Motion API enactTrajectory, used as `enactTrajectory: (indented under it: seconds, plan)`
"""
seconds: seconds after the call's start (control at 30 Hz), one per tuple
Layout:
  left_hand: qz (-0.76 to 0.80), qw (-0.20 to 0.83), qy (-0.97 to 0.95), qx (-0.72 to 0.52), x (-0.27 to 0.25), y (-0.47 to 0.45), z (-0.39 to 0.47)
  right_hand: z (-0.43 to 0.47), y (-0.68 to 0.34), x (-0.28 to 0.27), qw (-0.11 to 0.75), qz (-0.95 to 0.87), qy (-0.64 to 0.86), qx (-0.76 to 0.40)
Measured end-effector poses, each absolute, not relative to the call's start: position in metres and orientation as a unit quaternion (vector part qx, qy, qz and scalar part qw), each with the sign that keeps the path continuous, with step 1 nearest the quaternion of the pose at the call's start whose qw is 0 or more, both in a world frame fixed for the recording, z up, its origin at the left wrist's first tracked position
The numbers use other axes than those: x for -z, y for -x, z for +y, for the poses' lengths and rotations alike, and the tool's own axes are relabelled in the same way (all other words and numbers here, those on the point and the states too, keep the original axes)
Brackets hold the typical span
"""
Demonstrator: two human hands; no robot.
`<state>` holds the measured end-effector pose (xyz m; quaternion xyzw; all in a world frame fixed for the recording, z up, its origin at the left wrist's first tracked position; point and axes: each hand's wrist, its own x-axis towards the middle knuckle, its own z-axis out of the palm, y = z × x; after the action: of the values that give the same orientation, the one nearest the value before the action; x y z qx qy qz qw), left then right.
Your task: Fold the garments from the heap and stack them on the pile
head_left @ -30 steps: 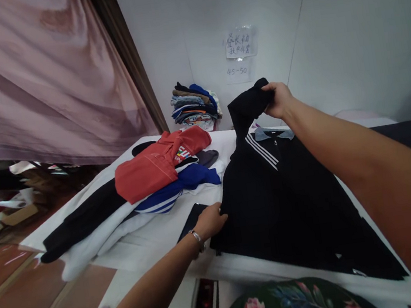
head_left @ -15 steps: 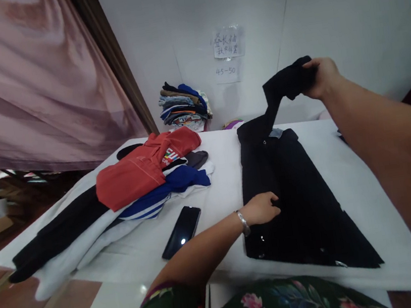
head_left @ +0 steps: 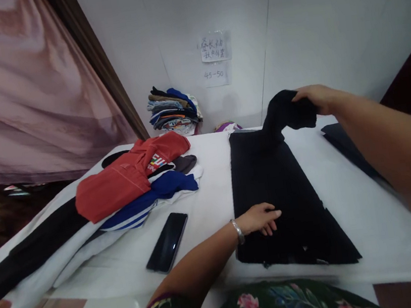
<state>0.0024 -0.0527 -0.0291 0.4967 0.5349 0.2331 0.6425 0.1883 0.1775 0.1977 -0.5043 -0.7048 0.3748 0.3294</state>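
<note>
A black garment [head_left: 270,180], probably a long-sleeved jacket, lies flat on the white table [head_left: 218,244] in front of me. My right hand [head_left: 316,98] pinches the end of a black sleeve [head_left: 280,113] and lifts it above the table at the garment's far right. The sleeve bends down from my fingers to the far part of the garment. My left hand [head_left: 259,219], with a silver bracelet at the wrist, rests on the near left part of the garment. Its fingers are loosely apart and grip nothing.
A heap of loose clothes with a red garment [head_left: 117,181] on top lies at the left. A phone [head_left: 167,242] is between it and my left forearm. Folded clothes [head_left: 174,108] are stacked at the back wall. Dark cloth [head_left: 350,149] lies at the right.
My right hand has come down with the sleeve and swung it rightward from the garment's far left. My left hand has opened its fingers on the cloth. The view has turned slightly right.
</note>
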Motion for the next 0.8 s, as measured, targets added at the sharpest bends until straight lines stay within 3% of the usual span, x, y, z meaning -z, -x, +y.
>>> enactTrajectory:
  seconds: [0.1, 0.17, 0.3, 0.4, 0.6, 0.8]
  plan:
    - [0.504, 0.684, -0.420, -0.318, 0.023, 0.013, -0.047, 0.137, -0.174, -0.200, 0.151, -0.799, 0.439, -0.382]
    - [0.493, 0.691, -0.343, -0.403, 0.020, 0.027, -0.038, 0.099, -0.158, -0.185, 0.071, -0.870, 0.388, -0.297]
    - [0.438, 0.722, -0.187, -0.501, 0.024, 0.048, -0.016, 0.023, -0.123, -0.119, -0.041, -0.922, 0.336, -0.186]
    - [0.380, 0.759, -0.163, -0.503, 0.030, 0.053, -0.010, -0.012, -0.109, -0.064, -0.086, -0.918, 0.312, -0.229]
    - [0.489, 0.717, -0.127, -0.481, 0.035, 0.049, -0.010, -0.018, -0.115, -0.029, -0.048, -0.913, 0.267, -0.304]
    - [0.537, 0.656, -0.143, -0.511, 0.029, 0.041, -0.004, 0.054, -0.117, -0.027, 0.164, -0.879, 0.374, -0.247]
